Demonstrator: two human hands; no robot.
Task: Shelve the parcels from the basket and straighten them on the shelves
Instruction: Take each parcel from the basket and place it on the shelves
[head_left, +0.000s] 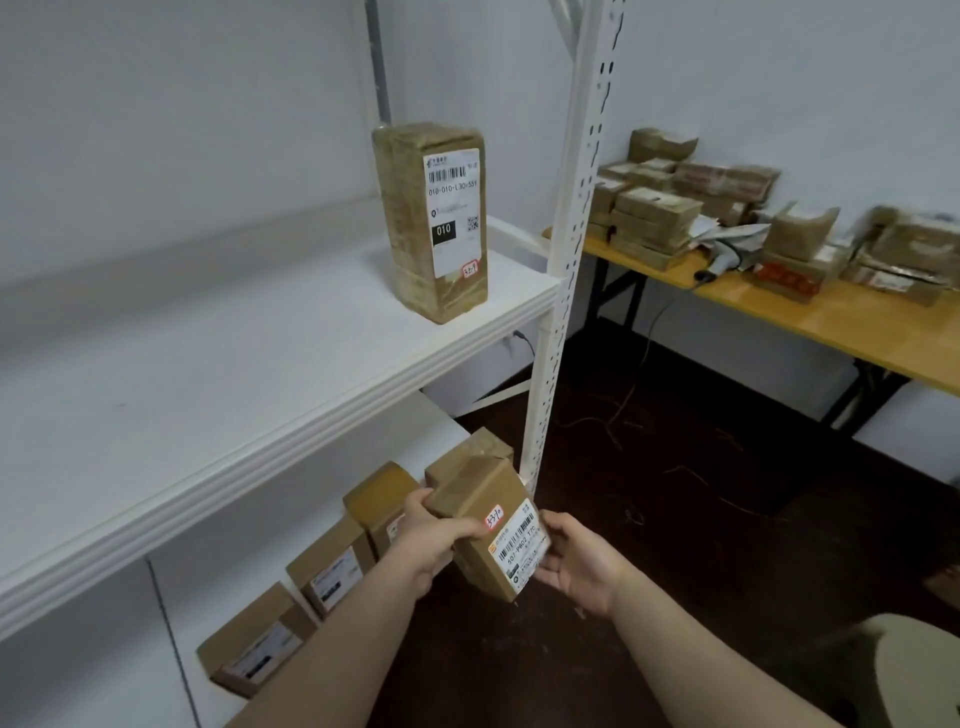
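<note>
I hold a small brown cardboard parcel with a white barcode label and a red-edged sticker, in front of the lower shelf's right end. My left hand grips its left side, thumb on top. My right hand cups its right, labelled end with curled fingers. Behind it another brown parcel stands on the lower shelf. Three more parcels line that shelf to the left. On the upper white shelf a tall taped parcel stands upright near the right end.
A white perforated upright post bounds the shelving on the right. Beyond it a yellow-topped table carries several stacked parcels and a handheld scanner. Cables lie on the dark floor. A pale rounded object sits at the bottom right.
</note>
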